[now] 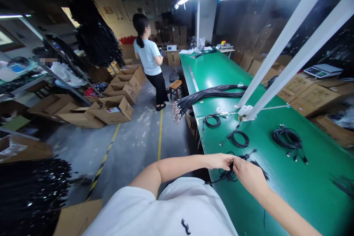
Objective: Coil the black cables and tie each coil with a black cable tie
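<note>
Both of my hands meet over the near left part of the green table [279, 195]. My left hand [221, 161] has its fingers closed on a black cable [229, 174], whose loops hang below. Right against it, my right hand [245, 171] pinches the same cable bundle near the fingertips. Dark cable ends and thin black strands stick out behind and beside my right hand. Just beyond lies a coiled black cable [239, 139] with a plug, and farther off a smaller coil [212, 121]. To the right rests a larger coil with several plugs [287, 138].
A thick bundle of black cables [212, 94] overhangs the table's left edge. White posts [265, 70] rise from the tabletop beside white rolls [245, 110]. A person [149, 59] stands in the aisle near a wooden stool [175, 85]. Open cardboard boxes [116, 108] line the floor.
</note>
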### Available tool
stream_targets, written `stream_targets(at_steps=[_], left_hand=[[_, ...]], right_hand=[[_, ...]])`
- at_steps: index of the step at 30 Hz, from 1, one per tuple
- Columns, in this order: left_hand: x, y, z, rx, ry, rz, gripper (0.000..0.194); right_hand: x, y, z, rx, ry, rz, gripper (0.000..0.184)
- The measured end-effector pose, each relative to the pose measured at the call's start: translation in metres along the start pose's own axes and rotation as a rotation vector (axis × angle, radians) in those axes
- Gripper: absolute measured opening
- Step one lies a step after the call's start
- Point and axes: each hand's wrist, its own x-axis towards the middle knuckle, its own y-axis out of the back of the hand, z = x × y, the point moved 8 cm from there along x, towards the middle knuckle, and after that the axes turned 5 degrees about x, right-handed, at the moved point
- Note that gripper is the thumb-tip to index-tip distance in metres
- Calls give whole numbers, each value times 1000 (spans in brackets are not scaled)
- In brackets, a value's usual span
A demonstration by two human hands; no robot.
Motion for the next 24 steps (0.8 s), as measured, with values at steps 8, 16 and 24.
stream_targets(at_steps=[8,16,24], left_hand=[[10,17,25,1245,-67,342,35],[-1,15,28,1106,-264,170,70],[16,4,-5,1308,47,121,30]], right_hand=[[4,-21,0,-101,57,99,15],[-6,-24,-4,-261,146,158,17],[4,-35,-11,-130,80,29,16]])
